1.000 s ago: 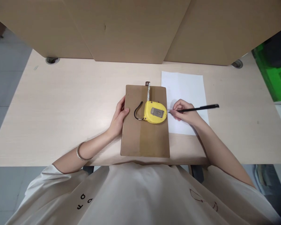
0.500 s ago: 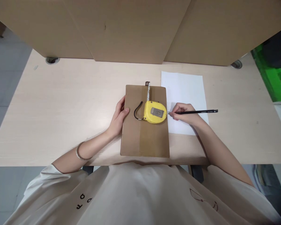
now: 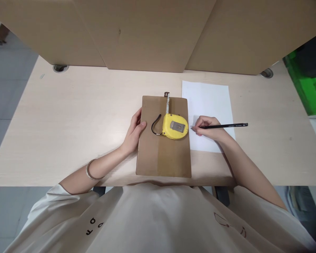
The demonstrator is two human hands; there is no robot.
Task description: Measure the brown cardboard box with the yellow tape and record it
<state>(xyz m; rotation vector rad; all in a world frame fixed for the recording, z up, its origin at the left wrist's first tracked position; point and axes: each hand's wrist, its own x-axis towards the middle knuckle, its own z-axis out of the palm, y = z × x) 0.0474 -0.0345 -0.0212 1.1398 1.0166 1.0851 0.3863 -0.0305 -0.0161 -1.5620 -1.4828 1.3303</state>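
Note:
A brown cardboard piece (image 3: 163, 154) lies flat at the desk's near edge. On it sits a yellow tape measure (image 3: 174, 125) with a black wrist loop, a short length of tape drawn out to the cardboard's far edge. My left hand (image 3: 133, 133) rests on the cardboard's left edge, thumb on top, fingers curled along the side. My right hand (image 3: 208, 128) pinches a black pen (image 3: 226, 125), its tip touching the white sheet of paper (image 3: 208, 98) just right of the cardboard.
The light wooden desk (image 3: 68, 119) has cardboard screens (image 3: 147, 31) standing along its far side and cable holes at both back corners. A green and black object (image 3: 309, 88) stands beyond the desk's right end.
The pen has dropped from a slight upward slant to level, and its tip has moved a little lower on the paper. My left hand, the cardboard and the tape measure stayed put.

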